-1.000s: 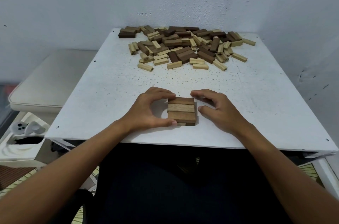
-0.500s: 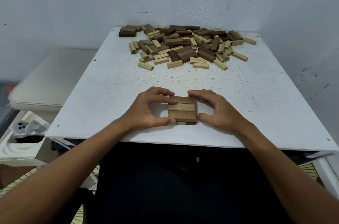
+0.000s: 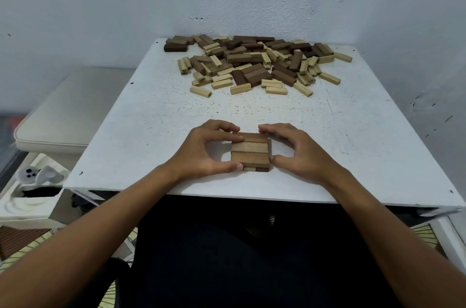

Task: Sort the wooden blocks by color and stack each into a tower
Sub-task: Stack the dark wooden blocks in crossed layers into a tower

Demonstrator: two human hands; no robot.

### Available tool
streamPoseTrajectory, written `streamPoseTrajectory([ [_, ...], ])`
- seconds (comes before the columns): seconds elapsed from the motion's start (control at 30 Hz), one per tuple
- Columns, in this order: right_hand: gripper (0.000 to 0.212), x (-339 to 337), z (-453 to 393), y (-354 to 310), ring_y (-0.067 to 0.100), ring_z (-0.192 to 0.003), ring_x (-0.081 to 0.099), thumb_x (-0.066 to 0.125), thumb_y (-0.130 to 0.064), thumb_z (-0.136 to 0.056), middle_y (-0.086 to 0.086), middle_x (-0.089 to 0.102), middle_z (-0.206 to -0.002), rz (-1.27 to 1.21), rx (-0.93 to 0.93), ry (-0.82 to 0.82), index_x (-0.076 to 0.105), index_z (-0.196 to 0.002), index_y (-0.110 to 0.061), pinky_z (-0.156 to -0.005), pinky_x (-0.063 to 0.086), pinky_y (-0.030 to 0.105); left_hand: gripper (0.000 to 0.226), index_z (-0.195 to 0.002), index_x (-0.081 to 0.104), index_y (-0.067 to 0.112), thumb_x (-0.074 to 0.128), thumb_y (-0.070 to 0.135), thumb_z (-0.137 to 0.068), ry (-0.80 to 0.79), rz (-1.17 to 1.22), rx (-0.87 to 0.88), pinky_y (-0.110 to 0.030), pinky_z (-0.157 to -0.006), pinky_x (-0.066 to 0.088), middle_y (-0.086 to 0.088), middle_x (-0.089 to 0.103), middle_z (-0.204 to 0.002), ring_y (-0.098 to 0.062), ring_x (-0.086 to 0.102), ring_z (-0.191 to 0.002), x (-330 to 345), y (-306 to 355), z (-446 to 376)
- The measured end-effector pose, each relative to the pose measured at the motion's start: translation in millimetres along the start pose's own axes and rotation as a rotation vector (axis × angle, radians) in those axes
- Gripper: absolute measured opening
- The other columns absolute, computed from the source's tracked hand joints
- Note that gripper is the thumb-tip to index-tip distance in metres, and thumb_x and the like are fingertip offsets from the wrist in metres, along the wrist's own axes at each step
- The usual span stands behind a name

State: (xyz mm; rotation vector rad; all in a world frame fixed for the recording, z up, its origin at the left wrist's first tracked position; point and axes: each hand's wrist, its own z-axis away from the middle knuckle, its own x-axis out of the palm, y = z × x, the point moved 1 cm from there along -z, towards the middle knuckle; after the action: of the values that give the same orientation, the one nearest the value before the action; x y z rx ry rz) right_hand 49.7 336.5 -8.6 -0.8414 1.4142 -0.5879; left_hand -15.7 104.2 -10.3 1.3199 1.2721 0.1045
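A low stack of brown wooden blocks (image 3: 250, 151) sits near the front edge of the white table (image 3: 151, 131); its top layer is three blocks side by side, with a lower layer showing at the front. My left hand (image 3: 206, 153) pinches the stack's left side between fingers at the back and thumb at the front. My right hand (image 3: 295, 153) grips the right side the same way. A loose pile of dark brown and pale blocks (image 3: 254, 63) lies at the table's far end by the wall.
A cushioned white seat (image 3: 70, 110) stands to the left of the table. Below it, a white tray holds a controller (image 3: 37, 175). The wall closes off the back and right sides. My dark-clothed lap is under the table's front edge.
My right hand has moved in from beside the stack and now holds its right side. My left hand keeps its hold, and the stack stays in place.
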Motion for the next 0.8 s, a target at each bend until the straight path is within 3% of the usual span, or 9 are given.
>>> streamPoseTrajectory([
  [0.17,0.066,-0.4,0.2,1.9,-0.007,-0.118,0.048,0.065,-0.023,-0.070,-0.007,0.056,-0.127,-0.014,-0.006,0.006,0.054,-0.135,-0.027,-0.097,0.036,0.005,0.055,-0.110,0.071,0.030,0.077,0.055,-0.062,-0.004,0.000,-0.014,-0.028,-0.095,0.046,0.011,0.061,-0.121,-0.007,0.053,-0.117,0.1,0.4,-0.3],
  [0.3,0.064,-1.1,0.3,3.1,0.001,-0.121,0.049,0.062,-0.023,-0.071,-0.006,0.056,-0.128,-0.042,-0.003,-0.006,0.054,-0.135,-0.027,-0.104,0.038,0.017,0.054,-0.110,0.073,0.028,0.079,0.052,-0.062,0.008,0.014,0.003,-0.026,-0.095,0.045,0.012,0.061,-0.120,-0.007,0.055,-0.116,0.5,-0.2,0.2],
  [0.57,0.067,-1.6,0.4,0.5,-0.002,-0.120,0.048,0.074,-0.050,-0.068,-0.013,0.054,-0.128,-0.007,0.012,-0.004,0.055,-0.131,-0.036,-0.101,0.037,0.018,0.053,-0.108,0.072,0.030,0.081,0.051,-0.060,0.025,0.023,0.012,-0.024,-0.095,0.045,0.012,0.062,-0.119,-0.007,0.056,-0.114,0.9,-1.1,0.4],
  [0.8,0.066,-1.3,-0.4,1.1,-0.007,-0.119,0.045,0.083,-0.035,-0.073,-0.020,0.051,-0.123,0.033,0.003,0.003,0.055,-0.132,-0.032,-0.097,0.033,0.011,0.053,-0.109,0.073,0.029,0.081,0.050,-0.061,0.025,0.015,0.004,-0.026,-0.094,0.046,0.014,0.061,-0.119,-0.007,0.055,-0.114,1.3,-0.7,0.1],
])
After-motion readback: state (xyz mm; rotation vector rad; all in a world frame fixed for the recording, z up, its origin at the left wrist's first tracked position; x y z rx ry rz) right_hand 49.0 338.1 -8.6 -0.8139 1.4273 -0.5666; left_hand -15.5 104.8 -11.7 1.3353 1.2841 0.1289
